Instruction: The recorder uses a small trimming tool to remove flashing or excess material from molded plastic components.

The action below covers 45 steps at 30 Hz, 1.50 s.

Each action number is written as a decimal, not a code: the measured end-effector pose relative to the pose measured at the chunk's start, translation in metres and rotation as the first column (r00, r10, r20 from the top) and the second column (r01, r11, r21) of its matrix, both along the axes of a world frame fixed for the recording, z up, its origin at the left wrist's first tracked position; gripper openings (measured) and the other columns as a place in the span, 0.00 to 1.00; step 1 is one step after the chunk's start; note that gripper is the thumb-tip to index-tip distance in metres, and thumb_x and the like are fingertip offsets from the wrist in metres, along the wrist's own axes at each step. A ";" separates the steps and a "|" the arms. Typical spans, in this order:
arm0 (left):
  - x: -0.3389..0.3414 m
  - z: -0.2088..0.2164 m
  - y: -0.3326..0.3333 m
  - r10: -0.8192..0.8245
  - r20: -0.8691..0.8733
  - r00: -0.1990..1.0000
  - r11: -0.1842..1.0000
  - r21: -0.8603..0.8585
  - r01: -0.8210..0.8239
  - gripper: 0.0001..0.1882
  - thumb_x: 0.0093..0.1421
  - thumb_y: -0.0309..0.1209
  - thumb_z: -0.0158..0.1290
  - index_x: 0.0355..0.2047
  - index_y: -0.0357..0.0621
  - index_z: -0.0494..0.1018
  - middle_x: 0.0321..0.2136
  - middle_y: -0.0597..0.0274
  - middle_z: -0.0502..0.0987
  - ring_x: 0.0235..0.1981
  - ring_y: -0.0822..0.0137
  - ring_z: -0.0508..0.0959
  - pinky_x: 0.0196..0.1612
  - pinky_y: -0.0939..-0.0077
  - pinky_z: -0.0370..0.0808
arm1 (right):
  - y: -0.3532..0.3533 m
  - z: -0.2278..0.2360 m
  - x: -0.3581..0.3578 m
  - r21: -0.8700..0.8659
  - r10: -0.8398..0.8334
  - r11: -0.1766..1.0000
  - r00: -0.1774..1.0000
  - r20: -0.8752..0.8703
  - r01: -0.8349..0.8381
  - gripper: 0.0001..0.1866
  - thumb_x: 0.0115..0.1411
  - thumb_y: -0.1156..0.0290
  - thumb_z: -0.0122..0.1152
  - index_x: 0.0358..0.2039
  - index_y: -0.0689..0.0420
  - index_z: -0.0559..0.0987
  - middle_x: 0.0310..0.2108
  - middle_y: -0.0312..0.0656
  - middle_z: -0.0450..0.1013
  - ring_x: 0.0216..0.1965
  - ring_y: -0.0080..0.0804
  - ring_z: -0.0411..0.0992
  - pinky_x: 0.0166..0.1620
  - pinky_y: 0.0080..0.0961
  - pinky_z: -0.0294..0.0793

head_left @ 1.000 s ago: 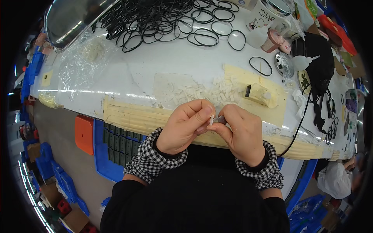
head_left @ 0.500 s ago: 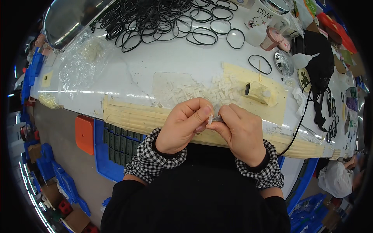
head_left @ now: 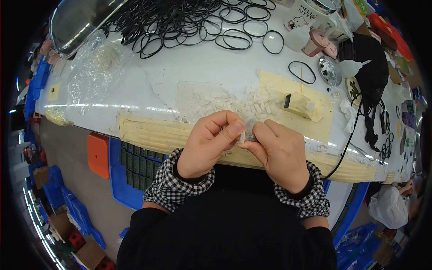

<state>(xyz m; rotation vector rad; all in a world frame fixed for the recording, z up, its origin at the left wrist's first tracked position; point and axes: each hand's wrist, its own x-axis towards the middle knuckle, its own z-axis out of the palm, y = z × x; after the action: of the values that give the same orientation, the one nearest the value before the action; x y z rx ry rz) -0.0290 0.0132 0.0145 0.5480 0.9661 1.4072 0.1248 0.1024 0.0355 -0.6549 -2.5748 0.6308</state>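
My left hand [head_left: 208, 145] is closed in a pinch on a small white strip [head_left: 243, 136], held upright near the table's front edge. Close beside it, my right hand [head_left: 284, 152] is also closed, thumb against curled forefinger. A small greyish piece [head_left: 253, 138] shows between those fingers; its kind is mostly hidden. Just beyond the hands lies a loose heap of short white strips [head_left: 225, 104], spread over the table and partly over a yellow sheet [head_left: 317, 128]. On that sheet stands a yellowish, tape-wrapped block [head_left: 299, 108] with a dark end.
Black rubber-like loops [head_left: 180, 22] pile up at the far side, with a single loop [head_left: 302, 73] nearer. Clear plastic wrap [head_left: 96, 76] lies at left. Cups, a black bag [head_left: 371, 67] and a cable [head_left: 348, 144] crowd the right. A blue crate [head_left: 119, 189] stands below the table.
My left hand has shifted slightly left, and a little more of the white strip shows between the hands. Both hands keep their pinch.
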 end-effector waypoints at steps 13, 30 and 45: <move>0.000 0.002 0.000 0.001 -0.028 1.000 1.000 -0.008 -0.001 0.08 0.66 0.32 0.48 0.33 0.39 0.70 0.23 0.74 0.68 0.21 0.84 0.59 0.24 0.89 0.57 | 0.000 0.001 0.001 0.014 -0.003 1.000 1.000 -0.007 0.003 0.17 0.54 0.53 0.59 0.24 0.53 0.69 0.19 0.38 0.63 0.18 0.36 0.67 0.21 0.29 0.65; 0.002 0.000 -0.001 -0.035 0.030 0.999 0.999 -0.039 0.036 0.09 0.66 0.32 0.46 0.32 0.40 0.70 0.21 0.74 0.66 0.20 0.83 0.58 0.24 0.88 0.56 | -0.002 -0.001 0.003 0.017 0.004 1.000 1.000 -0.005 -0.004 0.17 0.53 0.53 0.60 0.26 0.54 0.71 0.19 0.37 0.62 0.18 0.35 0.66 0.20 0.29 0.65; 0.002 -0.004 0.004 -0.102 0.415 0.904 0.994 0.009 0.108 0.13 0.69 0.37 0.38 0.30 0.45 0.62 0.27 0.70 0.62 0.20 0.81 0.58 0.24 0.88 0.56 | 0.010 -0.005 0.045 -0.233 -0.381 0.907 0.919 -0.103 0.350 0.05 0.51 0.82 0.62 0.29 0.63 0.75 0.24 0.42 0.70 0.23 0.31 0.72 0.27 0.22 0.70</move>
<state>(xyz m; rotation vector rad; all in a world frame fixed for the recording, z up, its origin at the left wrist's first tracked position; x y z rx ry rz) -0.0266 0.0174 0.0108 0.2666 0.5928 1.3469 0.1696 0.1125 0.0306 -1.0887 -2.1838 0.7942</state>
